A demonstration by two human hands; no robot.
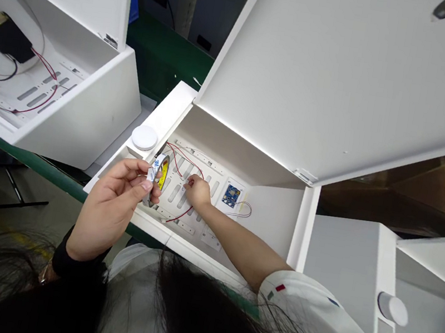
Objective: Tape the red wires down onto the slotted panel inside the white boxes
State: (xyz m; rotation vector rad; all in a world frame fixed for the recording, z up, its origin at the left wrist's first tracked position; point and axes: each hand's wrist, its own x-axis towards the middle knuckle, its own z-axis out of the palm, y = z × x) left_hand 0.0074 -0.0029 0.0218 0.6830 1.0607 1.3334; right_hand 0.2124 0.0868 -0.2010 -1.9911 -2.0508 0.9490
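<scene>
An open white metal box (172, 111) lies in front of me with its lid (346, 79) raised. Inside, red and white wires (183, 163) run over a slotted white panel, and a small blue circuit board (231, 195) sits to the right. My left hand (112, 208) is closed on a roll of tape (159, 176) with a yellow inner ring, held at the box's front left. My right hand (197, 190) reaches into the box, fingers pinched down on the wire over the slots.
A second open white box (87, 111) with a black part (4, 35) and red and black wires stands at the left. A round white knob (144, 137) sits on the near box's left rim. More white enclosures (358, 267) are at the right. Green bench edge (48, 170) below.
</scene>
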